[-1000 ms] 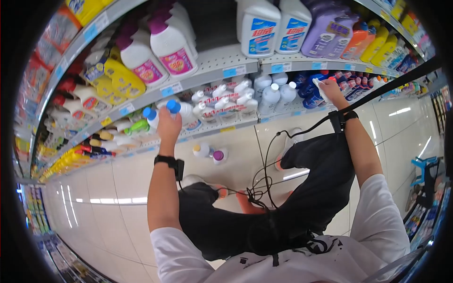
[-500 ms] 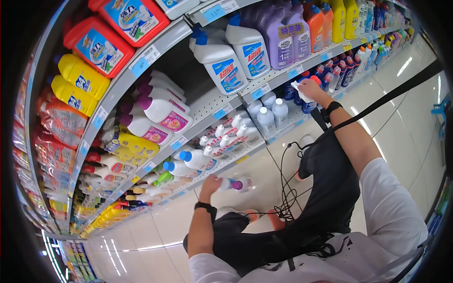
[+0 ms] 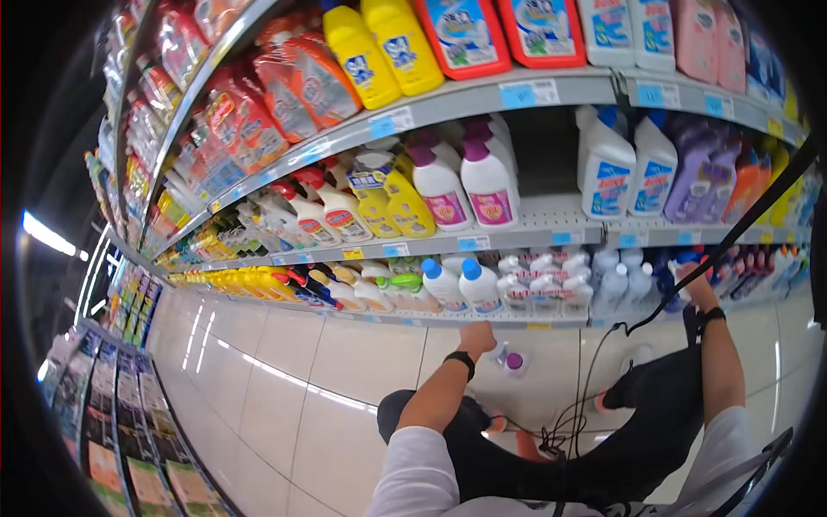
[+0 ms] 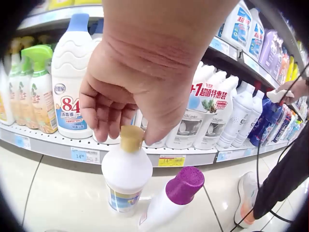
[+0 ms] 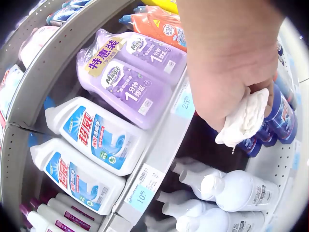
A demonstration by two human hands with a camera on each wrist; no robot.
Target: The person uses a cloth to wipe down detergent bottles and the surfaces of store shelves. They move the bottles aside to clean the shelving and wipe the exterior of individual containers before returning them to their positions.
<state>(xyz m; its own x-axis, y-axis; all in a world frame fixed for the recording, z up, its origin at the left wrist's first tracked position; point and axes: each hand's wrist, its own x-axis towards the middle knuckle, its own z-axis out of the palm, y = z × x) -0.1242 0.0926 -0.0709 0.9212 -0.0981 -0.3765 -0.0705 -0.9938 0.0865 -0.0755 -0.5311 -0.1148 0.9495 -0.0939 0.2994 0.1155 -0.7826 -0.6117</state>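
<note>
My left hand [image 3: 476, 334] [image 4: 129, 131] reaches down in front of the bottom shelf and pinches the tan cap of a small white bottle [image 4: 126, 176] that stands upright over the floor tiles. A white bottle with a purple cap [image 4: 182, 187] [image 3: 514, 362] leans right beside it. My right hand [image 3: 694, 284] [image 5: 227, 104] grips a crumpled white cloth [image 5: 245, 121] against dark blue bottles [image 5: 281, 113] on a low shelf further right.
Shelves [image 3: 534, 215] full of cleaning bottles fill the wall ahead: white bottles marked 84 [image 4: 72, 92], purple twin packs [image 5: 130, 79] and white bottles with blue labels [image 5: 96, 133]. A black cable [image 3: 594, 379] hangs by my legs. Glossy tiled aisle floor [image 3: 284, 379] runs to the left.
My left hand left the blue-capped bottle on the shelf and dropped to the tan-capped bottle on the floor. My head has turned left. The right hand stays at the low shelf with the cloth.
</note>
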